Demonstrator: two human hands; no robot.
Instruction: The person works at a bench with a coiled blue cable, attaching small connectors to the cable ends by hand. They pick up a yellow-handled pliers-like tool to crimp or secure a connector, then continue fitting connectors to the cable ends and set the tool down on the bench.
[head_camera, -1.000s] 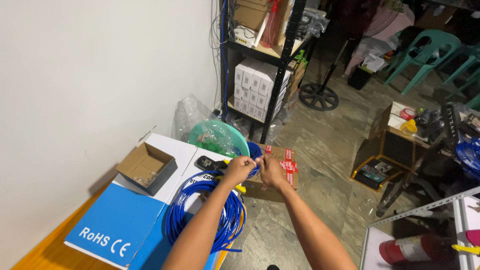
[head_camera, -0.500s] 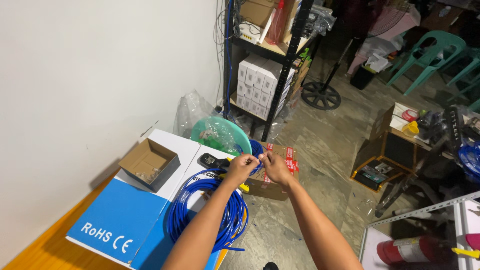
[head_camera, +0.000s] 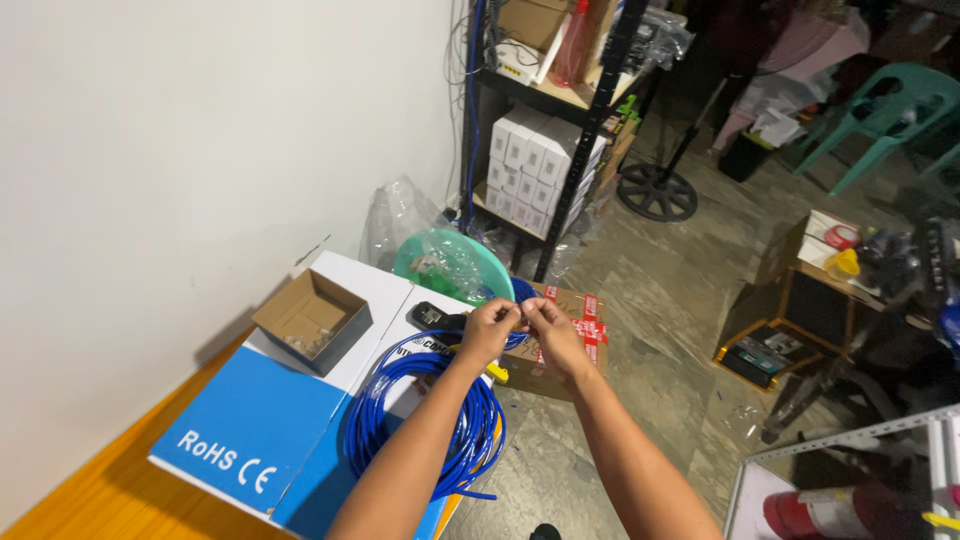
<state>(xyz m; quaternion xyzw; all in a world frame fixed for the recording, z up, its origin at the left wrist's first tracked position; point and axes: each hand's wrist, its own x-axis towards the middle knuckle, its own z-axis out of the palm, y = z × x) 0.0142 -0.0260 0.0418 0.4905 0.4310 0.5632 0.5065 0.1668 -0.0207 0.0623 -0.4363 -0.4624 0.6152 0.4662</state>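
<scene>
Head view: left hand (head_camera: 489, 327) and right hand (head_camera: 546, 325) meet fingertip to fingertip, each grip pinched on the blue cable (head_camera: 425, 420) end; its coil lies at the surface's right edge on a blue-and-white box (head_camera: 250, 440).

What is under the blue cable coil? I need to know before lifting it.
The blue cable coil lies on a blue-and-white box, which rests on a wooden table. What the loops and the left forearm cover cannot be seen.
</scene>
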